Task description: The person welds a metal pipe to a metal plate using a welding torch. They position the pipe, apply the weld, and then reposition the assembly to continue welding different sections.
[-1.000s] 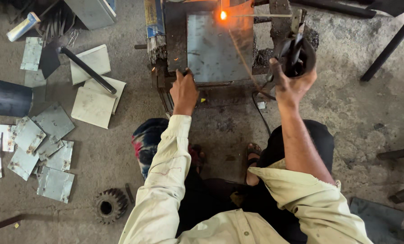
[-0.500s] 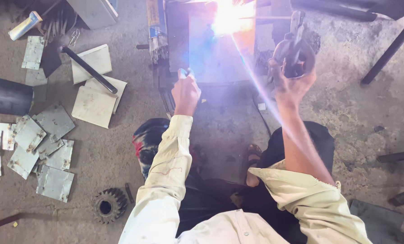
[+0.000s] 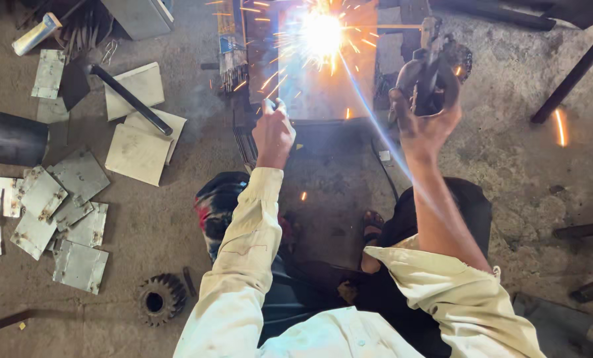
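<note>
Sparking plate [image 3: 323,86] between hands, holder [image 3: 432,63] gripped right

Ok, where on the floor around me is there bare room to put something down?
Bare floor lies to your right, between the right hand and the dark bars. A smaller patch sits between the gear and your left sleeve. The left is crowded with metal plates and boards.

One package shows: a narrow rectangular box of thin grey welding rods [image 3: 229,46], printed in blue and yellow, lying on the floor at the left edge of the metal plate. No signs or screens are visible.
</note>
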